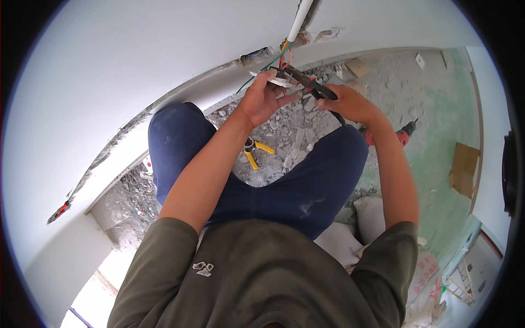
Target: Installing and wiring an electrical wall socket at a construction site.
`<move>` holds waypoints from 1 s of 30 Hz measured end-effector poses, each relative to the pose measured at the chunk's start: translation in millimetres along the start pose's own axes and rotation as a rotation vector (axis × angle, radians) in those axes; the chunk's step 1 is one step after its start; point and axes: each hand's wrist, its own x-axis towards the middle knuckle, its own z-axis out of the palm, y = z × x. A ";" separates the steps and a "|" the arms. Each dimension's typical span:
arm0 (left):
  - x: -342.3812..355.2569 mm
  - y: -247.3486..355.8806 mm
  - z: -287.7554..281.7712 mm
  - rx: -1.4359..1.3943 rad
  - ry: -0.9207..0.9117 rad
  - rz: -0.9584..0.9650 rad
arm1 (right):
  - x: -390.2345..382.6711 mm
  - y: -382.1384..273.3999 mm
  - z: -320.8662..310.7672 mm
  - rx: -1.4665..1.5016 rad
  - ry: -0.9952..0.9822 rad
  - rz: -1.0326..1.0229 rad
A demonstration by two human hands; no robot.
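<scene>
My left hand is closed around a thin white plate with a dark back, which looks like a wall socket or switch panel seen edge-on. My right hand grips pliers with black handles. Their jaws point up and left, close to the plate's back and the wires; whether they bite on a wire cannot be made out. Green, yellow and red wires come down from a white conduit in the wall to the plate. A loose green wire end sticks out left of my left hand.
Between my knees, a yellow-handled hand tool lies on the rubble-covered floor. A red drill lies beyond my right knee. Cardboard leans at the right wall, and white sacks sit by my right side.
</scene>
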 end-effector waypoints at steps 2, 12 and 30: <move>1.1 -1.1 -3.2 0.008 0.010 0.007 | 5.5 0.0 -12.1 0.016 -0.036 -0.040; 1.3 -2.3 -10.4 0.046 0.001 0.043 | 19.1 -13.7 -46.9 -0.130 -0.279 -0.012; 3.9 -3.2 -10.6 0.122 0.011 0.108 | 10.3 -10.1 -17.0 0.206 -0.242 0.057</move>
